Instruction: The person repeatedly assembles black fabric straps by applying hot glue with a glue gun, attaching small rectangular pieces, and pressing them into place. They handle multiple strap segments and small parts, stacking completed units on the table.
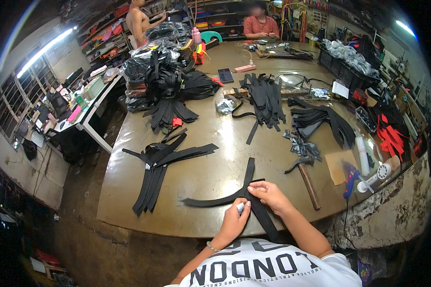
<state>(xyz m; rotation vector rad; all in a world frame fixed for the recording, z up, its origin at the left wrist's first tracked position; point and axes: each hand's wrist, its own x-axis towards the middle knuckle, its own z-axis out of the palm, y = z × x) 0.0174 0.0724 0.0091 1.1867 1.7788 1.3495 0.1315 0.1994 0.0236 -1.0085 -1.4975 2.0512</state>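
Note:
At the table's front edge, several black webbing straps (210, 202) meet in a branching shape between my hands. My right hand (269, 197) is closed, thumb and fingers pinching the straps where they cross. Just left of it and lower, my left hand (234, 221) is curled at the underside of the crossing, with a small whitish piece (240, 208) between its fingers. What kind of piece this is I cannot make out. One strap end points away from me, one reaches left, and another hangs toward my shirt.
Left on the brown table (177, 217) lies a bundle of joined black straps (158, 167). To the right are a hammer (310, 186), black buckles (301, 146), cardboard (339, 167) and a blue glue gun (352, 179). Strap piles (266, 100) lie farther back. Two people are beyond the table.

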